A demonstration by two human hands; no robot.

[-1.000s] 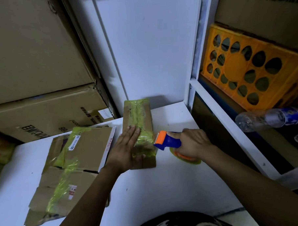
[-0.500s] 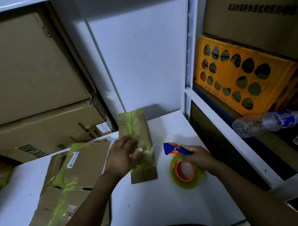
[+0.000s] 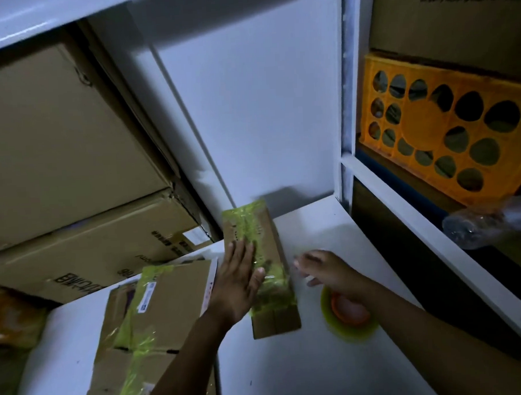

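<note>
Left hand point(image 3: 239, 283) lies flat, fingers straight, pressing down on the tape-wrapped small box point(image 3: 268, 235) on the white table point(image 3: 290, 369). Right hand point(image 3: 326, 269) hovers just beside the box, blurred, fingers loose, gripping nothing, tape roll point(image 3: 348, 333) lying under its wrist.

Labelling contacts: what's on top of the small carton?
The left hand lies flat on the small carton, over yellow-green tape along its top. Tape beneath the palm is hidden.

Our L hand point(image 3: 237, 283) presses flat on the taped box point(image 3: 266, 230); R hand point(image 3: 326, 269), fingers loose, hovers above tape roll point(image 3: 350, 327).
</note>
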